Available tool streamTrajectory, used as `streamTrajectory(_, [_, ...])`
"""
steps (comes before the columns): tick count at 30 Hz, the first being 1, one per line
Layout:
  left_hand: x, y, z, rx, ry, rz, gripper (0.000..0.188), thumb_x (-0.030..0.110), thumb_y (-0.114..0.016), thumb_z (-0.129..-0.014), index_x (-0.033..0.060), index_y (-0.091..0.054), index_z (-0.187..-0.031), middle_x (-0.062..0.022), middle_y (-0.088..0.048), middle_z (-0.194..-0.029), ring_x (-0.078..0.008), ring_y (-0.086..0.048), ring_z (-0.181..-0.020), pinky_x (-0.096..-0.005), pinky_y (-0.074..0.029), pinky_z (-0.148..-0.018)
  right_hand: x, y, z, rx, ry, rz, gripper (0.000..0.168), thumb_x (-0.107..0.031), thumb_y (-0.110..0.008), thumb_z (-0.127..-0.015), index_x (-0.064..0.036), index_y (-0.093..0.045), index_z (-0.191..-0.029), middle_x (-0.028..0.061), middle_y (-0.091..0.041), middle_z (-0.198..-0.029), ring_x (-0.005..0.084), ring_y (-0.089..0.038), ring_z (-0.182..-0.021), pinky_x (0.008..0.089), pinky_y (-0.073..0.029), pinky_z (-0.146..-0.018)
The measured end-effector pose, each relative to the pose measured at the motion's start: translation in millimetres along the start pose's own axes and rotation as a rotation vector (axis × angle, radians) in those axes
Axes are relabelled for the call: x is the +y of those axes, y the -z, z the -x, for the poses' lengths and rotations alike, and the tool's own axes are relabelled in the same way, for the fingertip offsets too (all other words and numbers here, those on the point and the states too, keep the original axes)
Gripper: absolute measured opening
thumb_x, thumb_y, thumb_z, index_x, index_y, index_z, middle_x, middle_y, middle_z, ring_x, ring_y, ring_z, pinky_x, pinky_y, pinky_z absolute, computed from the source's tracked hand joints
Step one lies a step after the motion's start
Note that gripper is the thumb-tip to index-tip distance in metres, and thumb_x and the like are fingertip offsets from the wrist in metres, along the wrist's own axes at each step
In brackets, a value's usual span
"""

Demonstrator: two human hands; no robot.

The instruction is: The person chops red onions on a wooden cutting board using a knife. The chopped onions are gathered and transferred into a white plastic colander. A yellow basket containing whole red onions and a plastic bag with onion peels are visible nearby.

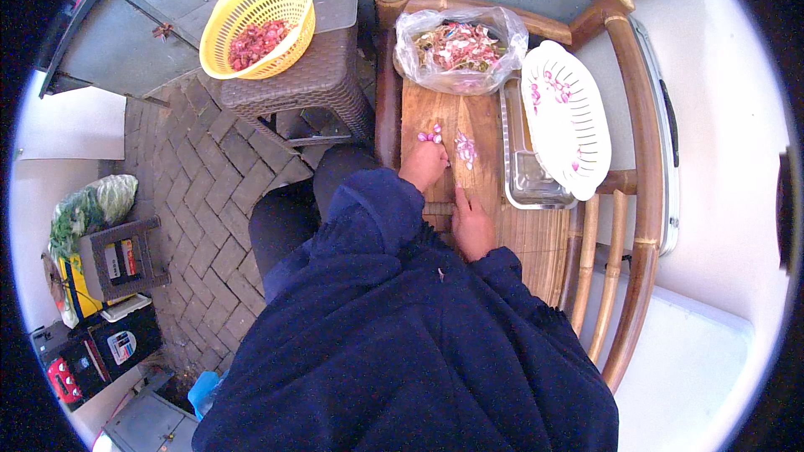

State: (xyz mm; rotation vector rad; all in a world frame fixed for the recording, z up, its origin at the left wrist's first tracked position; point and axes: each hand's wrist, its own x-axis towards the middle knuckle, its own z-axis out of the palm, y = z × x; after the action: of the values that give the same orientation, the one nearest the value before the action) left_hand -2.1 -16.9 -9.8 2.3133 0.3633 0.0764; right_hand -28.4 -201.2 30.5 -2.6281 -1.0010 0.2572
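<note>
Sliced shallots (465, 149) lie in a small heap on a wooden cutting board (429, 103). Several peeled shallots (431, 136) rest left of that heap, just beyond my left hand (426, 164). This hand is curled down on the board, and a small pale piece, apparently shallot, shows at its fingertips. My right hand (472, 225) grips a knife (458, 186) at the board's near end, index finger stretched forward. The handle is hidden in my palm, and the blade is hard to make out against the wood.
A plastic bag (461, 85) of peelings stands beyond the board. At right, a white slotted basket (584, 132) with some shallots leans over a clear rectangular container (540, 191). A yellow colander (270, 0) of reddish pieces sits on a brown stool (289, 85). Bamboo rails (647, 169) edge the bench.
</note>
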Motion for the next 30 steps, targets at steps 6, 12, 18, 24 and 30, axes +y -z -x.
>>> streamTrajectory(6, [2.8, 3.0, 0.8, -0.016, 0.034, 0.039, 0.009, 0.012, -0.059, -0.07, 0.005, -0.066, -0.07, -0.0166, -0.062, -0.069, -0.0328, -0.061, -0.067, -0.042, -0.049, -0.065, 7.2, 6.4, 20.6, -0.079, -0.029, -0.006, 0.051, -0.013, -0.053, -0.081, -0.009, -0.04, -0.129, 0.0207, -0.052, -0.093, 0.038, -0.057, -0.07, 0.0455, -0.049, -0.057])
streamTrajectory(12, [3.5, 3.4, 1.2, -0.006, 0.048, 0.003, 0.01, 0.013, -0.059, -0.069, 0.0051, -0.065, -0.068, -0.0175, -0.062, -0.069, -0.0335, -0.061, -0.065, -0.043, -0.049, -0.064, -0.9, 22.1, 24.9, -0.038, -0.029, -0.027, 0.047, -0.015, -0.053, -0.081, -0.01, -0.043, -0.127, 0.0182, -0.052, -0.087, 0.0374, -0.057, -0.069, 0.0455, -0.047, -0.056])
streamTrajectory(18, [11.3, 10.4, 2.2, -0.021, 0.041, -0.011, 0.009, 0.012, -0.06, -0.069, 0.0062, -0.066, -0.066, -0.0165, -0.062, -0.069, -0.0323, -0.061, -0.068, -0.0425, -0.049, -0.066, -0.4, 15.9, 17.2, -0.009, 0.007, -0.04, 0.046, -0.015, -0.051, -0.083, -0.009, -0.042, -0.128, 0.0189, -0.052, -0.086, 0.0367, -0.057, -0.067, 0.046, -0.048, -0.055])
streamTrajectory(24, [3.7, 3.3, 1.4, 0.015, 0.042, -0.012, 0.007, 0.011, -0.061, -0.069, 0.0068, -0.066, -0.067, -0.0151, -0.062, -0.069, -0.0311, -0.061, -0.068, -0.0418, -0.049, -0.066, -3.2, 9.1, 7.0, -0.032, -0.049, -0.021, 0.045, -0.015, -0.052, -0.083, -0.009, -0.044, -0.127, 0.0181, -0.053, -0.084, 0.0362, -0.057, -0.071, 0.0453, -0.047, -0.058])
streamTrajectory(30, [4.0, 6.0, 3.0, -0.007, 0.052, 0.048, 0.007, 0.013, -0.064, -0.07, 0.007, -0.067, -0.07, -0.0146, -0.063, -0.07, -0.0303, -0.061, -0.067, -0.0411, -0.049, -0.065, 3.8, -0.6, 2.7, -0.014, -0.01, -0.012, 0.045, -0.015, -0.051, -0.083, -0.007, -0.044, -0.127, 0.0189, -0.053, -0.082, 0.0372, -0.056, -0.071, 0.0448, -0.047, -0.061])
